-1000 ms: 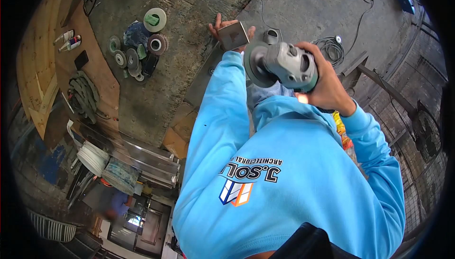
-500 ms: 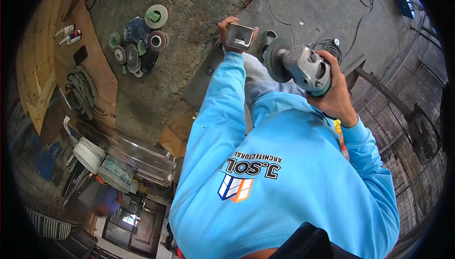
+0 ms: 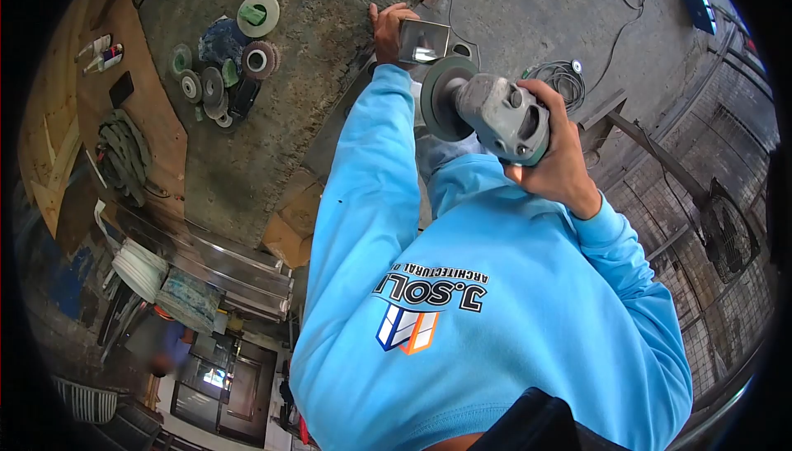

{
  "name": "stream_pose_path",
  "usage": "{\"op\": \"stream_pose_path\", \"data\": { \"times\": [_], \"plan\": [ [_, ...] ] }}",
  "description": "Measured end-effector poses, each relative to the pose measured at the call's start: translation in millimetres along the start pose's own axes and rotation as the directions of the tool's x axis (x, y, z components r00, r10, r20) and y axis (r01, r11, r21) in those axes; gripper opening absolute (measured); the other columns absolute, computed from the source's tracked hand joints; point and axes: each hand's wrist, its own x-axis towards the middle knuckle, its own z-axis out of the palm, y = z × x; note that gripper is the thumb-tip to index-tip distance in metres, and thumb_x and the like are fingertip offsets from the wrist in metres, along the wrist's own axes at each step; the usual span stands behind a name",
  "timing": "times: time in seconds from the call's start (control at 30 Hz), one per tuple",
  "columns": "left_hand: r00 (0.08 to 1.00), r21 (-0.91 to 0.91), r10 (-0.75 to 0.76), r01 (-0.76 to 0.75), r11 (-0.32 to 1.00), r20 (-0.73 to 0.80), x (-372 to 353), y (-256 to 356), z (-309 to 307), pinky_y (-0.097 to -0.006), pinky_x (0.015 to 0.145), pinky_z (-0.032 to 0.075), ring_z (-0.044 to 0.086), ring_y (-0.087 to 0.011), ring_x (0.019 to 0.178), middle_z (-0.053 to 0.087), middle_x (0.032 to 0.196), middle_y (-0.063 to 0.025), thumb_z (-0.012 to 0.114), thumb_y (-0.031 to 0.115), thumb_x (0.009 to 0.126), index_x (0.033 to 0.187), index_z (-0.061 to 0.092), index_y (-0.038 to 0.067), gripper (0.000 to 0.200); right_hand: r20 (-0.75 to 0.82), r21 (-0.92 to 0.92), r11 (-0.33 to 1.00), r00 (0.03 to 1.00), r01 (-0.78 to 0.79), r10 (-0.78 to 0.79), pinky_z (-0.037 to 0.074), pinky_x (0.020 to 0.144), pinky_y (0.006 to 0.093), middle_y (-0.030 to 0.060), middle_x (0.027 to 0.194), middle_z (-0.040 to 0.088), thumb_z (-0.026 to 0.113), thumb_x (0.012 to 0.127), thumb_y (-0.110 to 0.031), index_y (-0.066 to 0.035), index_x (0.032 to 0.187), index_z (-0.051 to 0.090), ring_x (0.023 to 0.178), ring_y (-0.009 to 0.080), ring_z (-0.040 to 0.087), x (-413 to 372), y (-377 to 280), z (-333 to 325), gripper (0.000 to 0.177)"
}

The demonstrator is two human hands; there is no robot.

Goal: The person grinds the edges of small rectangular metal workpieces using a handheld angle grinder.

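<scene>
Right arm bent, left outstretched, we see the right hand (image 3: 559, 154) curled around an angle grinder (image 3: 501, 114) beside a shiny metal piece (image 3: 425, 41) in the partly open left hand (image 3: 388, 36), some of its fingers hidden.

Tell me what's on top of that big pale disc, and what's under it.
A green piece lies on the pale disc, covering part of it. What the disc itself covers cannot be seen; blue material shows beside its edge.
</scene>
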Motion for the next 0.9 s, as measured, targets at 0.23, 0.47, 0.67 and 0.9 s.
{"op": "stream_pose_path", "data": {
  "times": [0.23, 0.47, 0.67, 0.9],
  "plan": [
    [1.0, -0.08, -0.022, 0.021, 0.997, -0.013, -1.0, -8.3, 3.9, -0.0686, 0.126, 0.021, 0.069, -0.0315, 0.118, 0.073, 0.102, -0.002, 0.093, 0.034, 0.068, 0.105, 0.062, 0.017, 0.051, -0.136, -0.068, 0.997, 0.99, 0.021, -0.03, 0.057, 0.098, 0.0399, 0.0184, 0.12, 0.072, 0.086, 0.062, -0.001, -0.011, 0.149, 0.045, 0.112, 0.0363, 0.074, 23.4, 3.5, 1.6, 0.096],
    [0.998, -0.016, 0.015, -0.014, 1.0, 0.06, -2.4, -7.3, -0.6, -0.0692, 0.126, 0.022, 0.068, -0.0316, 0.12, 0.072, 0.105, -0.0027, 0.098, 0.033, 0.058, 0.106, 0.061, 0.016, 0.063, 0.03, -0.077, 0.997, 0.999, 0.027, -0.025, 0.058, 0.094, 0.0412, 0.0179, 0.118, 0.072, 0.087, 0.062, 0.0, -0.013, 0.15, 0.044, 0.109, 0.0386, 0.075, -6.2, -10.7, 8.3, 0.1],
    [0.999, -0.01, 0.016, -0.015, 1.0, 0.037, -3.2, -8.2, -1.4, -0.0637, 0.128, 0.021, 0.069, -0.0294, 0.116, 0.07, 0.102, -0.001, 0.095, 0.043, 0.058, 0.091, 0.071, 0.017, 0.048, 0.033, -0.11, 0.993, 0.998, -0.048, 0.052, 0.056, 0.099, 0.0409, 0.0165, 0.121, 0.071, 0.088, 0.06, 0.001, -0.012, 0.151, 0.043, 0.112, 0.0367, 0.074, -2.6, -19.0, 6.4, 0.103],
    [1.0, -0.007, 0.016, -0.016, 1.0, 0.027, 0.4, -5.0, -3.7, -0.0708, 0.124, 0.026, 0.068, -0.0337, 0.118, 0.071, 0.108, -0.0048, 0.1, 0.032, 0.046, 0.109, 0.061, 0.014, 0.076, -0.08, -0.231, 0.972, 0.995, 0.035, -0.055, 0.06, 0.093, 0.0443, 0.0202, 0.118, 0.074, 0.087, 0.064, -0.001, -0.013, 0.149, 0.043, 0.108, 0.042, 0.075, 30.3, -23.5, -8.3, 0.096]
  ]
}}
